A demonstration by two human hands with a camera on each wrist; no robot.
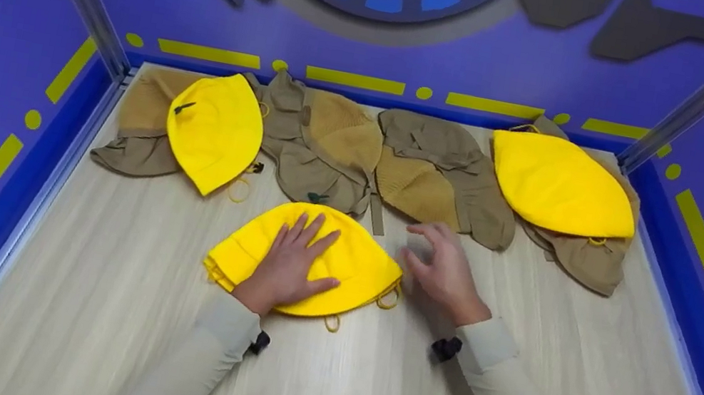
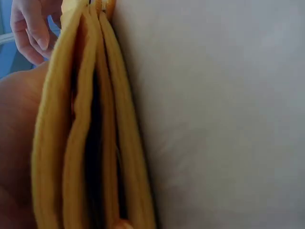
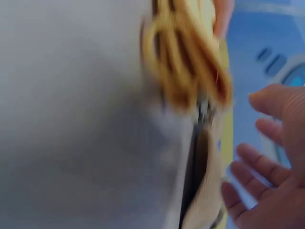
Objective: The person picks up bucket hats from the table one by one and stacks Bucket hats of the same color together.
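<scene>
A yellow cloth hat (image 1: 362,261), folded flat into a half-moon shape, lies mid-table with thin yellow loops at its lower edge. My left hand (image 1: 288,266) rests flat on top of it, fingers spread. Several stacked layers of the yellow brim (image 2: 128,143) show edge-on in the left wrist view. Just off the hat's right corner is my right hand (image 1: 447,272), holding nothing, its fingers loosely bent and apart from the cloth. In the right wrist view the same right hand (image 3: 271,162) appears beside the blurred yellow hat corner (image 3: 183,57).
Along the back lie several brown hats with neck flaps, among them one left of centre (image 1: 342,131) and one right of centre (image 1: 422,188). Yellow hats lie over brown ones at back left (image 1: 217,138) and back right (image 1: 560,187). Blue-purple walls (image 1: 377,57) surround the wooden table (image 1: 317,394).
</scene>
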